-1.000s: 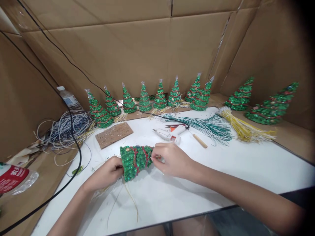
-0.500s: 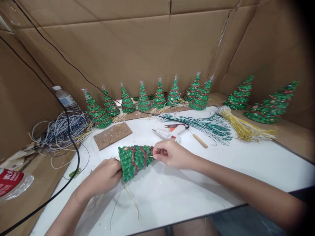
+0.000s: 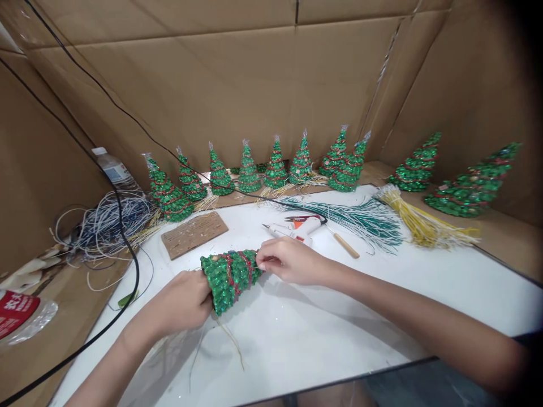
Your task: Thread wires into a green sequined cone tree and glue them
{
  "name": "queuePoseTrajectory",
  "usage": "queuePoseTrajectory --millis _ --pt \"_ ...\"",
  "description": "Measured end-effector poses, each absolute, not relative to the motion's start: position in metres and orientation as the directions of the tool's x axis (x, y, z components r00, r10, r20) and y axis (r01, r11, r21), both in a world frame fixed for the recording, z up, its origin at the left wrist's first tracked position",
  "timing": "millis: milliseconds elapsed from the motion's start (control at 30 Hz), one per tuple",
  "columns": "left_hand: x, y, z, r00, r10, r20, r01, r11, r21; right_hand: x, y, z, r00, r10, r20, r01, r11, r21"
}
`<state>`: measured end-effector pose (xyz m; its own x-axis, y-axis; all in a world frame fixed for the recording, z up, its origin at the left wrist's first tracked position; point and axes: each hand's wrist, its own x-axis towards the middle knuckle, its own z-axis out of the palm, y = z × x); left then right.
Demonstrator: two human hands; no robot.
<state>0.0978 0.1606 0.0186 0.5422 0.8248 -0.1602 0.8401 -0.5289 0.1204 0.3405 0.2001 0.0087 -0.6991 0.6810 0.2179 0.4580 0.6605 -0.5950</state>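
A small green sequined Christmas tree (image 3: pixel 231 276) with red garland lies on its side on the white table (image 3: pixel 322 333), tip pointing right. My left hand (image 3: pixel 182 302) grips its wide base, fingers wrapped round it. My right hand (image 3: pixel 286 261) pinches at the tree's narrow tip, fingers pressed together on it. Thin straw-coloured wires (image 3: pixel 229 339) trail from the base toward me.
A white glue gun (image 3: pixel 292 227) and a wooden-handled tool (image 3: pixel 345 246) lie behind my hands. Green wires (image 3: pixel 360 217), yellow wires (image 3: pixel 419 223), a cardboard piece (image 3: pixel 194 233), coiled wire (image 3: pixel 106 223) and a row of finished trees (image 3: pixel 275 167) stand before cardboard walls. A black cable (image 3: pixel 127 254) crosses left.
My right hand has slid left along the tip, closer onto the tree. The tree and my left hand have shifted slightly left and toward me.
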Motion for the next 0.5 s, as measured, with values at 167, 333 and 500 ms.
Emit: queuePoseTrajectory --millis 167,333,500 --pt "0.099 0.161 0.019 0.53 0.828 -0.182 0.848 -0.523 0.092 0.341 0.202 0.006 -0.669 0.713 0.21 0.463 0.62 -0.633" --pt "0.097 0.163 0.01 0.486 0.859 -0.161 0.873 -0.486 0.041 0.347 0.202 0.007 -0.629 0.75 0.208 0.487 0.587 -0.646" --pt "0.097 0.167 0.008 0.493 0.855 -0.161 0.868 -0.495 0.028 0.349 0.207 0.011 -0.669 0.717 0.196 0.481 0.618 -0.622"
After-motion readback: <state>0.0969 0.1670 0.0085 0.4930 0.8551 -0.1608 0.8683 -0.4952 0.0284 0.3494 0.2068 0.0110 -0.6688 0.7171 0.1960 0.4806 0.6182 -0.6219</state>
